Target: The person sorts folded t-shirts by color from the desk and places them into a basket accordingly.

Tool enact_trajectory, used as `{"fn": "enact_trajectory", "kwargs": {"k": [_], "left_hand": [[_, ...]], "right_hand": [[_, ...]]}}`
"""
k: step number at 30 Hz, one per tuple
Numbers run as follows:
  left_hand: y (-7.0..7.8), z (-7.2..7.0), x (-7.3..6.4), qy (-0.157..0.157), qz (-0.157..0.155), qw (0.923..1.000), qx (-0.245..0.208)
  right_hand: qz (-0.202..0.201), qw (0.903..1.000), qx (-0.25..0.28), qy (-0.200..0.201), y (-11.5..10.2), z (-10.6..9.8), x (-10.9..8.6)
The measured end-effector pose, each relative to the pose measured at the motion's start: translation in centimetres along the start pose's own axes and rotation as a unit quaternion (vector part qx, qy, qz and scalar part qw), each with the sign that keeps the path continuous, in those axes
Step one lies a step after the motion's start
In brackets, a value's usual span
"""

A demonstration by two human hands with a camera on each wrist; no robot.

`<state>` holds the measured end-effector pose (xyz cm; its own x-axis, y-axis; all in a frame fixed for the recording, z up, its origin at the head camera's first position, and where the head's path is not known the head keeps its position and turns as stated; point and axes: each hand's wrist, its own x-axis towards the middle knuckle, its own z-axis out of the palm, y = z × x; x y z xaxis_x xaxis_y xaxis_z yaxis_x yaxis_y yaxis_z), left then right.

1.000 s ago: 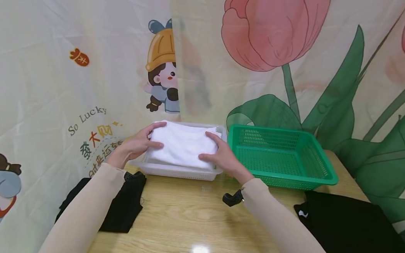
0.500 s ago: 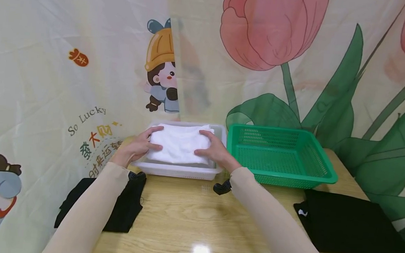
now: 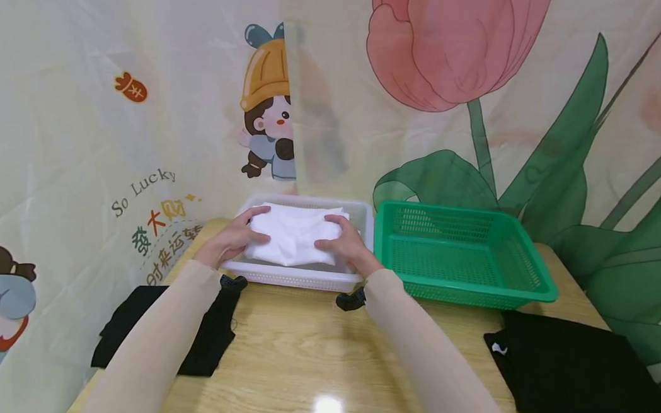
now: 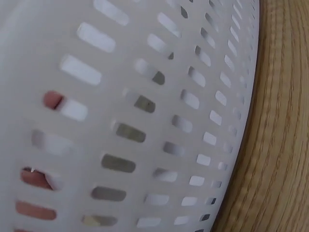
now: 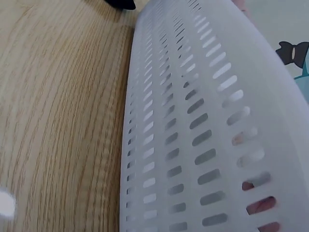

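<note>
A folded white cloth (image 3: 295, 233) lies within the white basket (image 3: 297, 280), its middle creased between the two hands. At its left end, my left hand (image 3: 232, 237) grips it with the thumb on the near face and fingers at the far edge. My right hand (image 3: 352, 242) holds the opposite end in a similar way. Both wrist views look mostly at the basket's slotted wall, and bits of fingers (image 4: 36, 210) show through the slots of the left one. The right wrist view likewise has fingers (image 5: 260, 205) behind the slots. The cloth's underside is hidden.
A green basket (image 3: 464, 292) stands directly right of the white one. Folded black cloth (image 3: 587, 374) lies at the right, and another black cloth (image 3: 208, 344) is partly under the left forearm. A printed curtain (image 3: 336, 106) hangs behind the wooden table (image 3: 299, 350).
The cloth has moved lower into the white basket and become more creased. My right hand has shifted left, bringing the two hands closer together; the left has moved slightly right.
</note>
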<state>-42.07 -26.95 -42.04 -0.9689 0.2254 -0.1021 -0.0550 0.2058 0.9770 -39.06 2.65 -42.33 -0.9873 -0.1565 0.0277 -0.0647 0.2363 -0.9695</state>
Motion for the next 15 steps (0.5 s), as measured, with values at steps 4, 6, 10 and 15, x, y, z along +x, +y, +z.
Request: {"fn": "enact_trajectory", "kwargs": {"k": [4, 6, 10, 15], "left_hand": [[-0.08, 0.13, 0.17, 0.004, -0.008, 1.0, 0.003], [-0.15, 0.18, 0.17, 0.003, -0.012, 0.9999, 0.002], [-0.19, 0.26, 0.18, 0.0, -0.013, 0.9999, -0.001], [-0.22, 0.47, 0.29, -0.002, -0.036, 0.9993, 0.011]], "right_hand": [[0.008, 1.0, 0.001, -0.004, -0.12, 0.3, 0.07], [0.016, 0.9999, -0.002, -0.005, -0.15, 0.39, 0.02], [0.038, 0.9993, -0.001, 0.001, -0.17, 0.45, 0.12], [0.083, 0.9965, -0.005, 0.005, 0.18, 0.45, 0.63]]}}
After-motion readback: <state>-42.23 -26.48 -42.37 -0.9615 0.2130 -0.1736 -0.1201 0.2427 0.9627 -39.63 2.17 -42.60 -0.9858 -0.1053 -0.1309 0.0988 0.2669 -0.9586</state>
